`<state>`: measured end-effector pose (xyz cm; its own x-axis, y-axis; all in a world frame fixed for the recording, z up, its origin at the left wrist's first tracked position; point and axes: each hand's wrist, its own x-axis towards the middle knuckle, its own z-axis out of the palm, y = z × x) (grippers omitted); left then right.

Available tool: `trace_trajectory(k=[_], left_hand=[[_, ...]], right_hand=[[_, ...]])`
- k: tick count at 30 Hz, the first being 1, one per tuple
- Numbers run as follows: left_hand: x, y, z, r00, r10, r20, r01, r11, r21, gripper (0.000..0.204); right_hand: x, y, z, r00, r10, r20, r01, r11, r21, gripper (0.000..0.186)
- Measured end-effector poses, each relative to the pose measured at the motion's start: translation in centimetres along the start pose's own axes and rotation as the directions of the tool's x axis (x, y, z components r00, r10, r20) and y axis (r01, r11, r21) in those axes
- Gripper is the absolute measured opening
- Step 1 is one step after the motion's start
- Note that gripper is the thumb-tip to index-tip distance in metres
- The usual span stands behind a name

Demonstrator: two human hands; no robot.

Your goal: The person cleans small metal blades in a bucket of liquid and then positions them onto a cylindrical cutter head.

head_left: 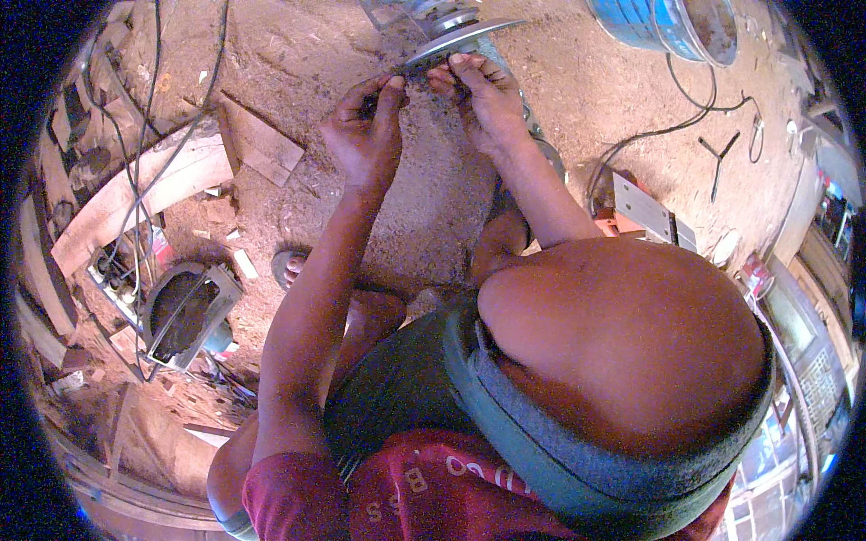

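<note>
Both of my hands are raised close together in front of a machine with a thin, pale metal disc [465, 41] at the top of the view. My left hand [365, 131] is closed in a pinch just left of and below the disc's edge. Right beside the disc's lower edge, my right hand [492, 99] has thumb and fingers pressed together. Whatever the fingertips hold is too small and dark to make out. I cannot tell whether the right fingers touch the disc.
A blue bucket [631, 25] stands at the far right, with a black cable [631, 137] below it. Nearby lies a black Y-shaped tool [719, 162]. Left are a curved wooden piece [149, 198], a flat board [257, 140], hanging cables and an open-framed device [194, 316].
</note>
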<state>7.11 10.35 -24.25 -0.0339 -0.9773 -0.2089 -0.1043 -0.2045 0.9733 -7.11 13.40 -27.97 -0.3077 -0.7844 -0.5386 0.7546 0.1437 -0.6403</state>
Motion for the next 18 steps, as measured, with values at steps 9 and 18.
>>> trace_trajectory(k=[9,18], left_hand=[[0.2,0.7,0.6,0.999,0.033,0.01,-0.033,0.996,0.081,0.018],[0.3,0.4,1.1,1.0,-0.001,0.022,0.0,0.998,0.07,0.019]], right_hand=[[0.0,-0.5,-0.2,0.999,-0.004,-0.033,0.005,1.0,0.026,0.007],[0.0,-1.0,-0.3,0.999,-0.02,-0.045,0.02,1.0,-0.004,0.008]])
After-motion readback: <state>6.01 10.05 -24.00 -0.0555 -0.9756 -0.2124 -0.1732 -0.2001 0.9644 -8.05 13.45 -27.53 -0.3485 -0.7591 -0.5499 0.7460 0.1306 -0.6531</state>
